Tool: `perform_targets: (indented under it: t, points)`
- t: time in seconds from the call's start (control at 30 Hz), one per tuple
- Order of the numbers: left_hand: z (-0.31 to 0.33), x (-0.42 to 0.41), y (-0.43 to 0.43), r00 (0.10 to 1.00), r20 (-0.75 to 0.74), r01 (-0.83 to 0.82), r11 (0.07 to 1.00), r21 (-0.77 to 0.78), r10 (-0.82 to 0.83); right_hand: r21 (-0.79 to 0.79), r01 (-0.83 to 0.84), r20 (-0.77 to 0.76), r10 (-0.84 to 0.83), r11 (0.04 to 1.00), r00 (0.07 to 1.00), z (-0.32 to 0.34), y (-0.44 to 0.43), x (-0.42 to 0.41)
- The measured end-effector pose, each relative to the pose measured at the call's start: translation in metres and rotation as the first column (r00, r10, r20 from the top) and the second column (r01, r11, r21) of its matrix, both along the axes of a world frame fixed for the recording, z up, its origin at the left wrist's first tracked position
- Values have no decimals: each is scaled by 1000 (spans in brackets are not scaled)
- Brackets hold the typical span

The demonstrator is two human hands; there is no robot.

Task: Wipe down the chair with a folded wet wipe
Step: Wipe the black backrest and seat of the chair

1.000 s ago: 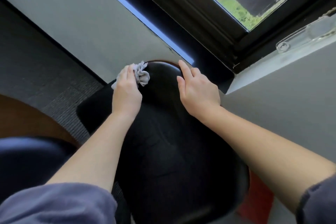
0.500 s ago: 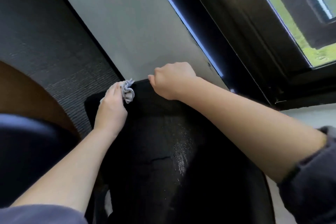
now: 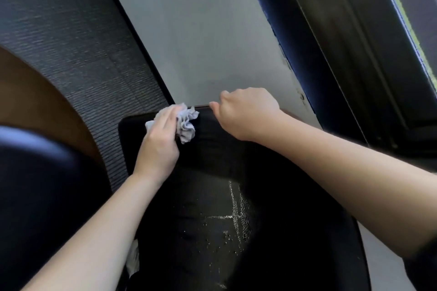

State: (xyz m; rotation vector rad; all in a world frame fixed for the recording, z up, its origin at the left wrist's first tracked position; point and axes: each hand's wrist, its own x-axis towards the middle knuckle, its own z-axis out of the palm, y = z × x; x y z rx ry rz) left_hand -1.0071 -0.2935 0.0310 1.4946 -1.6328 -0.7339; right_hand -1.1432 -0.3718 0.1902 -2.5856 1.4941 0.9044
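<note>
Wiping the top of the chair: my left fingers clutch the wet wipe, right fingers alongside grip its edge; next, probably downward strokes.

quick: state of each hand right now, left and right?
Left hand: holding the crumpled wet wipe against the chair back.
Right hand: fingers curled over the chair's top edge, gripping it.

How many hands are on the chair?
2. The left hand holds a crumpled wet wipe against the top of the chair, toward its left. The right hand grips the top edge just beside it. No others seem hidden.
</note>
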Motion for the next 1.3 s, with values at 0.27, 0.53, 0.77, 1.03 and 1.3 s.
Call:
perform_targets:
  t: [0.27,0.53,0.77,1.03,1.3]
  points:
    - [-56,36,-8,958,47,-284,913,293,283,-79,47,20,-45,996,999,-4,1,-1]
    - [-63,56,-17,954,128,-298,811,503,272,-79,59,16,-58,995,998,-4,1,-1]
    - [12,-14,13,994,-108,24,1000,-12,-25,-91,24,19,-22,996,1000,-6,2,-3]
    - [-47,37,-3,924,56,-359,808,467,379,-100,39,31,-36,994,999,-8,0,-3]
    - [-52,40,-20,890,139,-410,632,658,434,-117,33,53,-27,993,998,-9,0,-4]
